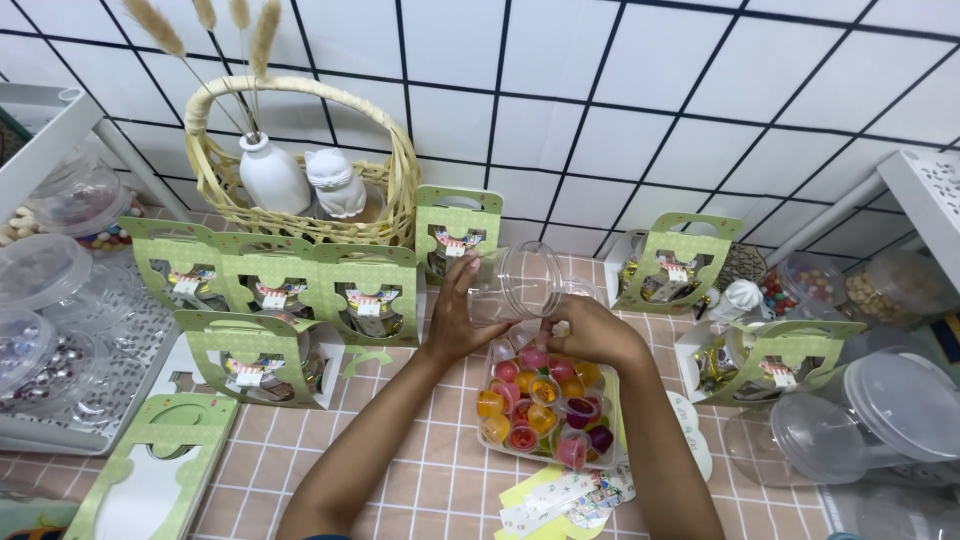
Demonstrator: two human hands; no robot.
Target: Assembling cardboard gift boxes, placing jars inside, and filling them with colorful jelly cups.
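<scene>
My left hand point(458, 312) grips a clear, empty plastic jar point(520, 283), holding it on its side with the mouth facing me. Its lower rim is touched by my right hand point(592, 331), just above a clear tray point(612, 385) packed with several small jelly cups point(540, 405) in red, orange, yellow and purple. The tray lies on the pink tiled counter point(420, 450) between my forearms.
Several green window gift boxes point(275, 285) stand left; more point(680, 262) at right. A wicker basket point(395, 190) holds a white vase point(272, 175) and a cat figurine point(335, 180). Clear jars point(880, 410) lie at right, a white rack point(60, 400) at left, flat green cartons point(160, 470) and sticker sheets point(565, 495) in front.
</scene>
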